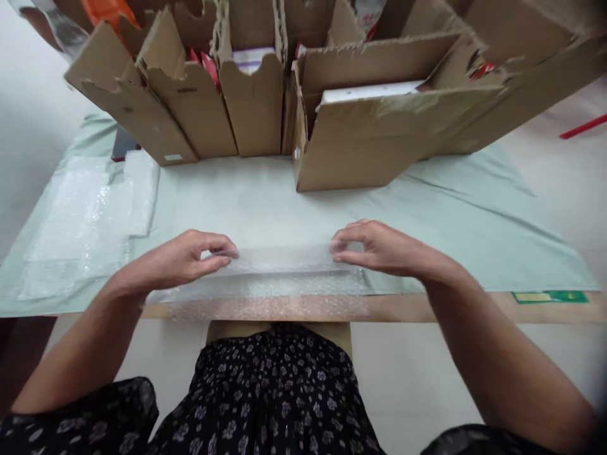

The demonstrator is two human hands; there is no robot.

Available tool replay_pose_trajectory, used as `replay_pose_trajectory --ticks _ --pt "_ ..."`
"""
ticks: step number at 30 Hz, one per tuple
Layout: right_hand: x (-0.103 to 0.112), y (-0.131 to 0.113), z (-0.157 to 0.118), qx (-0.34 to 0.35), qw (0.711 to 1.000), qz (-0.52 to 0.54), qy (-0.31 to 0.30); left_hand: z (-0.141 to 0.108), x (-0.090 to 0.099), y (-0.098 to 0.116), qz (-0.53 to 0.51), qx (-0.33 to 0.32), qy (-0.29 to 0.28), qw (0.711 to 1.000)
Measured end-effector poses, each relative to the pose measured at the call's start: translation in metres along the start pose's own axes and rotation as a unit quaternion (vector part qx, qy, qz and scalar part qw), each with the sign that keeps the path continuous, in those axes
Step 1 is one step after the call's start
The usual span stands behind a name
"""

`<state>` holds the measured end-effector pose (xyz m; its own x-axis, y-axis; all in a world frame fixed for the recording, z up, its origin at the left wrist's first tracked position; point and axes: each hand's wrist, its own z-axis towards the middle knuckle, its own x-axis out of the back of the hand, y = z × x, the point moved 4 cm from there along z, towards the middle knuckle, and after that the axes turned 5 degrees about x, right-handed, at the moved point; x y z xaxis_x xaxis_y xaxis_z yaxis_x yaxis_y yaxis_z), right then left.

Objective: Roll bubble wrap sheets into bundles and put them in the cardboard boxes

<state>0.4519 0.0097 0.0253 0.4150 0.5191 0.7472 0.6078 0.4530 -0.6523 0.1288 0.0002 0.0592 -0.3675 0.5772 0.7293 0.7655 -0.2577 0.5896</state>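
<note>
Thumb and fingertips of the left hand [213, 253] are nearly closed on one end of a clear strip of bubble wrap [279, 284]; the right hand [358, 246] pinches the other end likewise, though blur hides how firm either grip is. The strip spans the gap between them and reaches back toward the body, over bare wood at the near edge of the bench [403, 309]. That edge looks like the main risk: if a pinch loosened, the trailing part could slip off toward the lap. Held only near its ends, the light film could also sag in the middle and fold crooked, and an uneven pull from one hand would skew it.

Beyond the left hand lie spare bubble wrap pieces [85, 215], near enough for that forearm to snag, with a dark flat object [124, 142] behind. Ahead of both hands, a row of cardboard boxes [184, 120] limits forward reach; the front box [370, 148] juts closest. Under everything, a pale green cloth [227, 196], wrinkled farther right, could bunch under a tug. Out past the right forearm lies a flat green item [550, 297].
</note>
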Motion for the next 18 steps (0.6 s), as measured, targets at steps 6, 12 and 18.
replay_pose_trajectory --ticks 6,12,18 --pt "0.016 0.031 -0.009 -0.09 0.989 -0.027 0.118 0.027 -0.002 -0.015 0.198 0.052 0.08 0.975" --pt "0.011 0.03 -0.03 -0.138 0.897 -0.193 0.374 -0.007 0.003 0.019 0.272 0.038 0.338 0.9" --pt "-0.028 -0.023 -0.026 -0.007 0.907 -0.19 0.375 -0.054 0.005 0.069 0.247 -0.068 0.362 0.896"
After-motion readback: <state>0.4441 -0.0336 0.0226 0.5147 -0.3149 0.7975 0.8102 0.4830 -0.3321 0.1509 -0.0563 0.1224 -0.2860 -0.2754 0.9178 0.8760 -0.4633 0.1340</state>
